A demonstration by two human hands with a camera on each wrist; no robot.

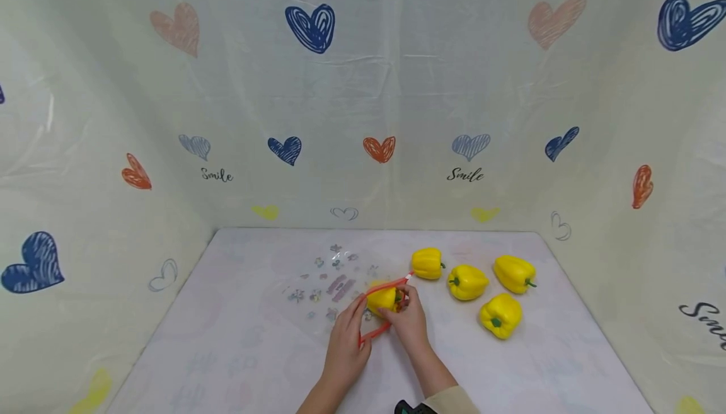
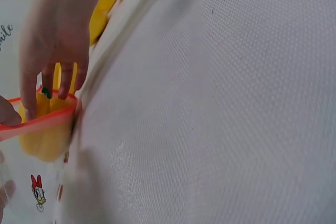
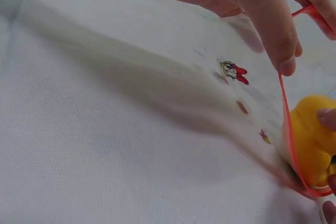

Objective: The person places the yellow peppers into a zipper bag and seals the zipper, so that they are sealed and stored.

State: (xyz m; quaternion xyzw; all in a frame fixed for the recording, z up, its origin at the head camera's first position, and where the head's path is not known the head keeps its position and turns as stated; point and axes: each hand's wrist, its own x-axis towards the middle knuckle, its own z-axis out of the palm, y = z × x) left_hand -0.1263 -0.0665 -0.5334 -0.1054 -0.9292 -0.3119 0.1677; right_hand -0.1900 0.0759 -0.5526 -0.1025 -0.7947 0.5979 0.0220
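Note:
A clear plastic zip bag [image 1: 340, 288] with a red rim and printed cartoon figures lies on the table, its mouth spread apart. My left hand [image 1: 346, 341] holds the bag at the rim, the thumb [image 3: 283, 51] over the red edge. A yellow bell pepper [image 1: 380, 301] with a green stem sits in the bag's mouth, partly behind the film in the left wrist view. My right hand [image 1: 411, 321] grips this pepper by its stem end, fingers inside the red rim [image 2: 52, 115].
Right of the bag lie several more yellow peppers: one near the bag's red corner [image 1: 428, 263], one beside it [image 1: 467, 282], and two farther right [image 1: 514, 274], [image 1: 501, 316]. A white cloth with printed hearts [image 1: 379, 149] hangs behind the table [image 1: 238, 313].

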